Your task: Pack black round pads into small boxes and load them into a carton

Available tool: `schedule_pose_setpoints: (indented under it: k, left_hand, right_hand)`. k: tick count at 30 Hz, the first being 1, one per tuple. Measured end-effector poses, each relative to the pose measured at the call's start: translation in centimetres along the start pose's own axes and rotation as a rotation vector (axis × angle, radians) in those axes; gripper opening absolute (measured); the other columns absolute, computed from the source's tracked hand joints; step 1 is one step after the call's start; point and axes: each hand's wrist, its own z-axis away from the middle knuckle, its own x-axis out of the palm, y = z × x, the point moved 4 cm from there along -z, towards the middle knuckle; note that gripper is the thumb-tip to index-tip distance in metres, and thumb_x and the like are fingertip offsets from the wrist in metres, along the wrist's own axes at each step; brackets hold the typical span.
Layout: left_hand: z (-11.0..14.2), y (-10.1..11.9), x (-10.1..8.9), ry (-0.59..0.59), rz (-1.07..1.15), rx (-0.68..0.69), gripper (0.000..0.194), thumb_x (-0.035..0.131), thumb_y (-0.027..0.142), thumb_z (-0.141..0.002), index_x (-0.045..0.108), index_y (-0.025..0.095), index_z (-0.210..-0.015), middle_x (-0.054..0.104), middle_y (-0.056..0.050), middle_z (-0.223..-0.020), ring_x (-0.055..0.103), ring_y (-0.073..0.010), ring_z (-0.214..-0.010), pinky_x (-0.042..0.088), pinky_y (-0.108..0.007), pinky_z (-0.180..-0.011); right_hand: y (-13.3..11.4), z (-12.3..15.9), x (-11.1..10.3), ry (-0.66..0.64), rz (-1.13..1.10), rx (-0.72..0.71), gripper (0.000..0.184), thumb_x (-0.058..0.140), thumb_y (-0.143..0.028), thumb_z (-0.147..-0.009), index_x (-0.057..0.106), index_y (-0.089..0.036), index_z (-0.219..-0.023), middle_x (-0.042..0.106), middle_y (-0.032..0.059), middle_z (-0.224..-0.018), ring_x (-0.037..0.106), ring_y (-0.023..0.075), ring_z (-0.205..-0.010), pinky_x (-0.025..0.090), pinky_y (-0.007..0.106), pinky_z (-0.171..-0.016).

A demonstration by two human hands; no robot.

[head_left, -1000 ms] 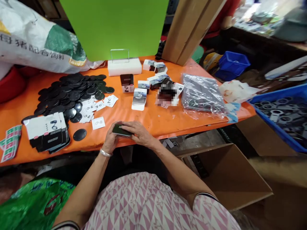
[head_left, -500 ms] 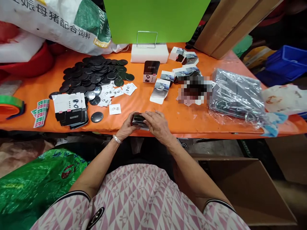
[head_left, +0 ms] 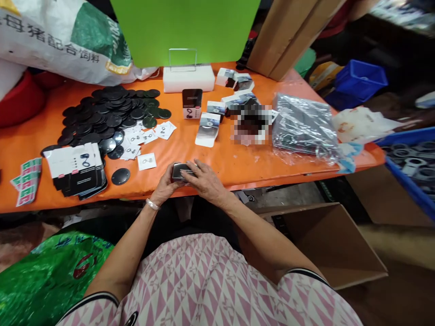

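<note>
a little left of the centre of the frame, the left hand [head_left: 166, 184] grips a small black carton [head_left: 181, 172] by its left end, with thumb and fingers closed on it. the right hand [head_left: 205, 183] holds the same carton from the other side, its bent fingers laid over the right end. the carton shows against the front edge of the orange surface [head_left: 244, 167], with pale print on its shiny dark face; whether it touches the surface i cannot tell. a silver bangle [head_left: 152, 204] rings the left wrist. just beyond the hands lies a single white slip [head_left: 147, 161] with a drawing on it, and left of that a lone black disc [head_left: 121, 176] sits beside a stack of black-and-white printed cards [head_left: 73, 170]. a broad heap of black discs [head_left: 108, 111] fills the left middle of the frame, more white slips [head_left: 165, 130] at its right edge. near the upper centre a black-and-white printed box [head_left: 192, 104] stands upright in front of a white foam block [head_left: 188, 79], and an open-flapped carton [head_left: 208, 129] lies nearer the hands. to the right, a dark stack in clear plastic [head_left: 304, 124] rests on the surface; at lower right is an open cardboard box [head_left: 340, 244].
</note>
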Motion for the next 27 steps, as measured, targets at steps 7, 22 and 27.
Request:
schedule_pose_setpoints:
  k: [7, 22, 27]
  left_hand:
    - [-0.1, 0.0, -0.3, 0.014, -0.143, 0.043, 0.081, 0.08, 0.03, -0.07, 0.038, 0.027, -0.14, 0.046, -0.01, -0.145, 0.046, -0.0257, -0.134, 0.04, -0.044, -0.112]
    - [-0.3, -0.7, -0.7, 0.037, -0.205, 0.059, 0.069, 0.075, 0.035, -0.076, 0.046, 0.022, -0.137, 0.049, -0.014, -0.144, 0.045, -0.0267, -0.136, 0.031, -0.049, -0.118]
    - [-0.3, -0.2, -0.3, 0.089, -0.274, 0.065, 0.062, 0.075, 0.037, -0.075, 0.053, 0.021, -0.13, 0.056, -0.014, -0.136, 0.051, -0.0283, -0.13, 0.036, -0.049, -0.114]
  right_hand:
    - [2.2, 1.3, -0.7, 0.312, -0.023, 0.008, 0.032, 0.048, -0.018, -0.094, 0.065, -0.025, -0.121, 0.054, 0.0108, -0.137, 0.051, 0.0236, -0.118, 0.048, 0.043, -0.098]
    - [18.7, 3.4, -13.8, 0.485, 0.496, 0.77, 0.043, 0.049, -0.038, -0.089, 0.057, -0.016, -0.125, 0.054, 0.0193, -0.134, 0.046, 0.0361, -0.116, 0.037, 0.052, -0.093]
    - [16.7, -1.6, -12.8, 0.447, 0.255, 0.818, 0.015, 0.049, -0.029, -0.082, 0.059, -0.018, -0.083, 0.063, 0.0108, -0.082, 0.055, 0.0265, -0.083, 0.042, 0.038, -0.074]
